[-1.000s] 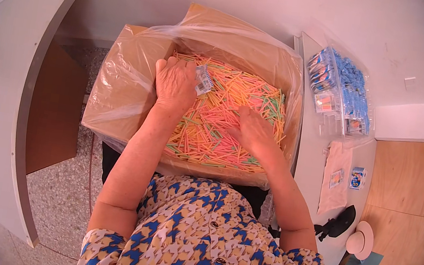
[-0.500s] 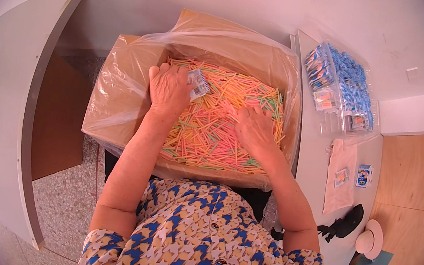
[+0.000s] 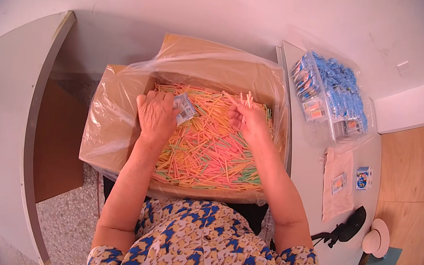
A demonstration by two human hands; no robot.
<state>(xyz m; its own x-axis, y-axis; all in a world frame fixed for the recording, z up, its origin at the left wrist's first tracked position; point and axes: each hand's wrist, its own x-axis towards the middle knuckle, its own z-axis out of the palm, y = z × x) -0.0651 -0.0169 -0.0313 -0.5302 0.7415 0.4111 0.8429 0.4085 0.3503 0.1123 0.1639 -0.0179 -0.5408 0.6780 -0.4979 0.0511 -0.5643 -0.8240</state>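
A cardboard box [image 3: 115, 118] lined with clear plastic stands before me, full of thin pastel sticks [image 3: 209, 148] in pink, orange, yellow and green. At the box's left side, my left hand [image 3: 158, 116] is closed on a small printed packet [image 3: 185, 109] with a zigzag edge, which sticks out to the right of the fingers. My right hand [image 3: 250, 117], over the far right of the heap, is closed around a few of the sticks [image 3: 249, 98], their ends poking up past the fingers.
On the table [image 3: 303, 162] to the right stands a clear plastic tub [image 3: 332, 98] holding many blue-edged packets. Nearer lie a pale pink cloth [image 3: 334, 200] with a packet on it, a blue packet [image 3: 363, 178] and a black strapped object [image 3: 348, 227]. A grey panel [image 3: 1, 128] rises on the left.
My right hand has lifted from the heap, moving away from me, and now shows sticks in its fingers. My left hand keeps the packet. The whole view has shifted slightly.
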